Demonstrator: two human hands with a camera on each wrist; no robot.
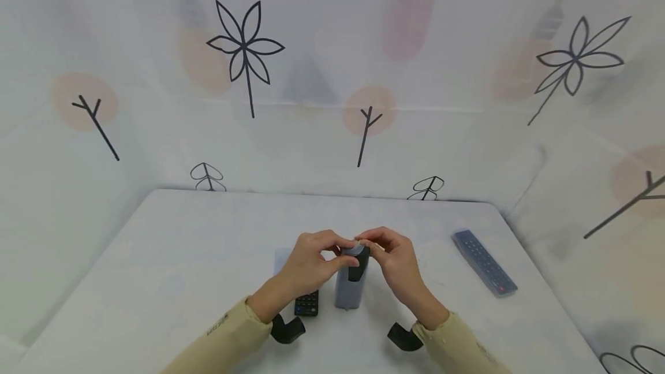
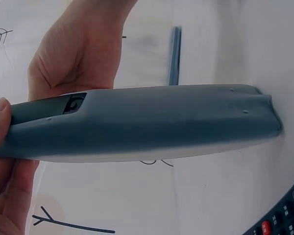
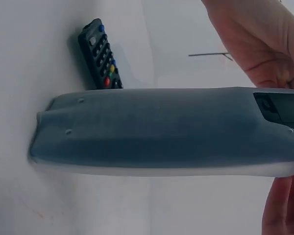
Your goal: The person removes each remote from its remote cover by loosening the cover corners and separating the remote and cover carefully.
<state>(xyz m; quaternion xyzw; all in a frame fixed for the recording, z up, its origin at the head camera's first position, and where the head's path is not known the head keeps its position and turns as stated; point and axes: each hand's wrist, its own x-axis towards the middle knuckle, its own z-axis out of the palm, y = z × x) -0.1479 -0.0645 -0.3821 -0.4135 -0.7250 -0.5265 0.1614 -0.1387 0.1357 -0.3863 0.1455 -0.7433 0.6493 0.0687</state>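
Observation:
Both hands meet at the top of a blue-grey remote control (image 1: 349, 294) that stands on end on the table. Thumb and fingers of my left hand (image 1: 307, 261) pinch its upper left side, while my right hand (image 1: 399, 263) pinches the upper right corner. A dark recessed panel (image 2: 74, 103) near the held end faces me. Small raised bumps and a creased lower end mark the smooth body in both wrist views. Close by my left wrist lies a black remote (image 1: 306, 305) with small buttons, partly covered by the hand; its coloured buttons appear in the right wrist view.
Toward the right edge of the white table (image 1: 197, 258) lies another remote (image 1: 485, 262) in a clear bluish cover. A pale blue flat piece (image 1: 281, 258) shows behind my left hand. Black curved mounts (image 1: 287, 329) sit by the wrists. A patterned white curtain (image 1: 306, 149) surrounds the table.

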